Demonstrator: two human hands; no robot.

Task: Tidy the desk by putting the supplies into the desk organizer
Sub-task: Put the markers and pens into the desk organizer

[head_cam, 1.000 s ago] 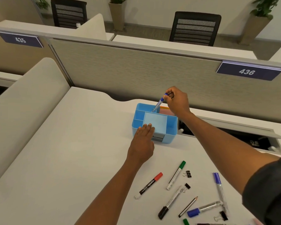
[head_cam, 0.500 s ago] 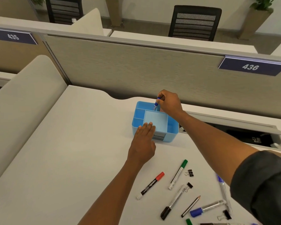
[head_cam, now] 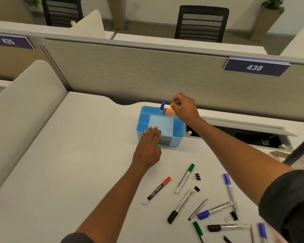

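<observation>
The desk point(head_cam: 63, 172) is a pale slab backed by a grey partition point(head_cam: 147, 71), which carries two dark plates reading "435" point(head_cam: 8, 41) and "436" point(head_cam: 254, 67); on the desk near the partition sits the blue organizer point(head_cam: 178, 135), with a wide shallow tray in the middle, narrower slots around it and a small grey drawer in its front; the left hand point(head_cam: 147, 146) lies flat with straight fingers on the organizer's near rim, steadying it and grasping nothing; the right hand point(head_cam: 182, 107) hovers just above the back right corner, fingers curled in on themselves and empty; a blue marker point(head_cam: 161, 108) stands tilted in a back slot, apart from those fingers, with pink notes point(head_cam: 170, 112) in the slot beside it; so the step in hand looks like one marker just stowed, and the task is barely begun, since most supplies lie loose nearer the person; the next move likely calls for the right hand to come back to that scatter, pinch one marker by its barrel and stand it beside the first; the scatter holds a red marker point(head_cam: 156, 191), a green marker point(head_cam: 185, 178), a black marker point(head_cam: 182, 205), a pencil point(head_cam: 198, 209), further blue, black and green markers by the lower edge, and small black clips point(head_cam: 197, 176); the red marker's barrel bears white lettering that seems to read "camlin", though it is small; other print is too fine to read.
</observation>
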